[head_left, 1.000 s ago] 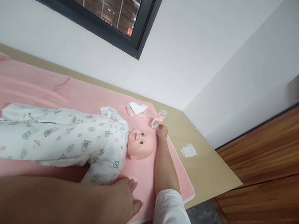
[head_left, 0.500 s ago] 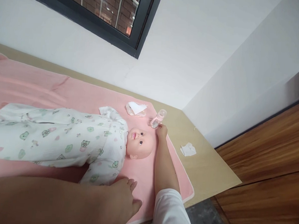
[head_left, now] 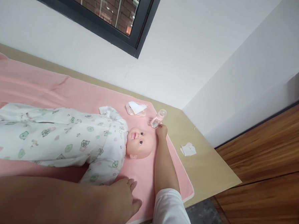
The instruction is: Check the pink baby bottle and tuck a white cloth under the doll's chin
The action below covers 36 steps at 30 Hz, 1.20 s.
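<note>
A baby doll [head_left: 140, 143] in a white patterned sleepsuit [head_left: 63, 137] lies on its back on a pink blanket [head_left: 85, 83], head to the right. Beyond its head stands a clear baby bottle [head_left: 158, 119] with a pink collar and a clear cap. My right hand [head_left: 162, 130] is closed at the bottle's base, fingertips against it; the hand partly hides its lower edge. Nearer to me, my left hand [head_left: 125, 197] hangs low over the blanket or rests on it, by the doll's sleeve. Its fingers are apart and it holds nothing.
A soft pack with a white tissue [head_left: 137, 108] lies on the blanket left of the bottle. On the wooden tabletop [head_left: 209, 168], to the right, is a crumpled white tissue [head_left: 188, 149]. Behind are a white wall and a dark-framed window [head_left: 133, 46]; wooden panels [head_left: 269, 158] stand at right.
</note>
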{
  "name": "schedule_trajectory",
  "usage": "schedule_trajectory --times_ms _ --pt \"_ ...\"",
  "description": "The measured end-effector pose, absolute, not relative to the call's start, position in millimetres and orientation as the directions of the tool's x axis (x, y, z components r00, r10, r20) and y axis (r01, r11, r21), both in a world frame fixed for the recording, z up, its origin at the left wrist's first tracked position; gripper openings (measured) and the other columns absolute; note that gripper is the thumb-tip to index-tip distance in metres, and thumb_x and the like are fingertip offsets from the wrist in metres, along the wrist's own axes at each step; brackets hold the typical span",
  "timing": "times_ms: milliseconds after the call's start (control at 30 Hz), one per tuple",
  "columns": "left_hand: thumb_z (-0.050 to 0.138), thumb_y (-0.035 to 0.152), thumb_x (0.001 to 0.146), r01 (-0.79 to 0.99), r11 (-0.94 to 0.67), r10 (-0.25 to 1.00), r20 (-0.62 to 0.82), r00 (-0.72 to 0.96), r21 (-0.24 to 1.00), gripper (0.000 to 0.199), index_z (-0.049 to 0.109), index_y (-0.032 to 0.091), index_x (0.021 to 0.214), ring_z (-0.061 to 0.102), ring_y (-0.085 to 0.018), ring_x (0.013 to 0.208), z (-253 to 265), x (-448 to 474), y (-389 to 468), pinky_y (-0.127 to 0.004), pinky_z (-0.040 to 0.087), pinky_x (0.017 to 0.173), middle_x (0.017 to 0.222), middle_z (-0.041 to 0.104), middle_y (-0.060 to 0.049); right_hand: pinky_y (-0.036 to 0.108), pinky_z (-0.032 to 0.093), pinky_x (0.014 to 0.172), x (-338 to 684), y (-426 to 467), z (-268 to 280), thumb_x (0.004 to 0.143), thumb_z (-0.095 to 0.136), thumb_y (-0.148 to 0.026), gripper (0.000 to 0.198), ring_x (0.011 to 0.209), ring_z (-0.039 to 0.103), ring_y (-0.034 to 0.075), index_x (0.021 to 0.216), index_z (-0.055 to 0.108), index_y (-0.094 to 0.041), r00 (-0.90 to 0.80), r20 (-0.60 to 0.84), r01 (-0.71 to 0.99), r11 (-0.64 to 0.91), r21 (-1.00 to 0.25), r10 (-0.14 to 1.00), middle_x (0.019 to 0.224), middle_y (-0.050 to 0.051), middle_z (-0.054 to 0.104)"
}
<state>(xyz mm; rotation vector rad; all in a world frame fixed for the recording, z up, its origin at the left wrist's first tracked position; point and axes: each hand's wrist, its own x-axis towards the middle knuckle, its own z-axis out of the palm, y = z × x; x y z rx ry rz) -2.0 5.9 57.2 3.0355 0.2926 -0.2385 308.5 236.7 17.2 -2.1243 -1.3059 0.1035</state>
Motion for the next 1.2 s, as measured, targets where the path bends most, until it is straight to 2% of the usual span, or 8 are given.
schedule_trajectory --times_ms 167,433,600,767,867,967,1133,1200 --pt "0.075 0.047 0.075 0.149 -0.988 0.145 -0.128 0.981 0.025 0.07 0.06 0.014 0.134 0.058 -0.042 0.124 60 -5 6 -0.047 0.045 0.086 0.135 0.057 -0.031 0.024 0.047 0.083 308 236 18 0.076 0.045 -0.002 0.044 0.092 0.066 0.019 0.106 0.076 -0.012 0.501 0.258 0.771 -0.291 -0.567 0.826 0.095 0.011 0.074" --pt "0.075 0.048 0.066 0.165 -0.984 0.165 -0.001 0.986 0.067 0.065 0.069 0.018 0.123 0.066 -0.041 0.11 48 -2 7 -0.051 0.052 0.073 0.111 0.071 -0.028 0.027 0.048 0.089 305 234 20 0.074 0.049 -0.003 0.04 0.095 0.065 0.02 0.104 0.074 -0.011 0.532 0.27 0.716 -0.257 -0.649 0.802 0.1 0.011 0.072" --pt "0.07 0.056 0.07 0.189 -0.978 0.18 -0.1 0.979 0.092 0.074 0.063 0.019 0.133 0.059 -0.044 0.122 51 1 9 -0.057 0.052 0.079 0.135 0.055 -0.033 0.031 0.047 0.097 297 234 28 0.085 0.043 -0.011 0.041 0.11 0.062 0.021 0.121 0.064 -0.011 0.593 0.328 0.662 -0.213 -0.719 0.735 0.122 0.015 0.065" --pt "0.079 0.048 0.062 0.198 -0.97 0.171 -0.187 0.967 0.138 0.083 0.06 0.018 0.137 0.051 -0.042 0.132 53 1 13 -0.057 0.053 0.084 0.136 0.053 -0.034 0.033 0.042 0.107 279 242 46 0.099 0.026 -0.035 0.05 0.127 0.053 0.021 0.14 0.044 -0.011 0.639 0.474 0.603 -0.013 -0.797 0.606 0.14 0.018 0.052" --pt "0.083 0.047 0.057 0.212 -0.966 0.178 -0.21 0.961 0.15 0.09 0.058 0.018 0.139 0.049 -0.044 0.133 53 1 14 -0.059 0.052 0.085 0.138 0.049 -0.036 0.033 0.043 0.106 267 245 55 0.096 0.036 -0.048 0.066 0.129 0.053 0.022 0.148 0.03 -0.009 0.581 0.49 0.55 0.131 -0.825 0.65 0.148 0.021 0.044" --pt "0.084 0.049 0.054 0.218 -0.961 0.184 -0.198 0.963 0.17 0.099 0.054 0.019 0.143 0.048 -0.046 0.133 55 0 14 -0.062 0.052 0.086 0.14 0.047 -0.035 0.036 0.039 0.11 258 243 62 0.088 0.053 -0.051 0.081 0.132 0.051 0.025 0.151 0.025 -0.009 0.547 0.464 0.539 0.131 -0.832 0.697 0.148 0.022 0.045" --pt "0.081 0.053 0.06 0.196 -0.972 0.169 -0.196 0.966 0.129 0.089 0.059 0.017 0.139 0.051 -0.044 0.132 53 0 14 -0.058 0.054 0.085 0.137 0.05 -0.036 0.04 0.041 0.108 254 236 76 0.076 0.067 -0.037 0.072 0.124 0.055 0.027 0.14 0.041 -0.015 0.572 0.444 0.592 0.027 -0.805 0.69 0.134 0.015 0.058" --pt "0.08 0.053 0.061 0.181 -0.974 0.165 -0.123 0.979 0.138 0.081 0.064 0.016 0.131 0.057 -0.044 0.125 49 -2 15 -0.053 0.055 0.079 0.131 0.057 -0.035 0.039 0.045 0.103 252 233 83 0.073 0.069 -0.032 0.065 0.119 0.057 0.026 0.133 0.047 -0.018 0.565 0.409 0.6 -0.016 -0.8 0.717 0.128 0.012 0.062"
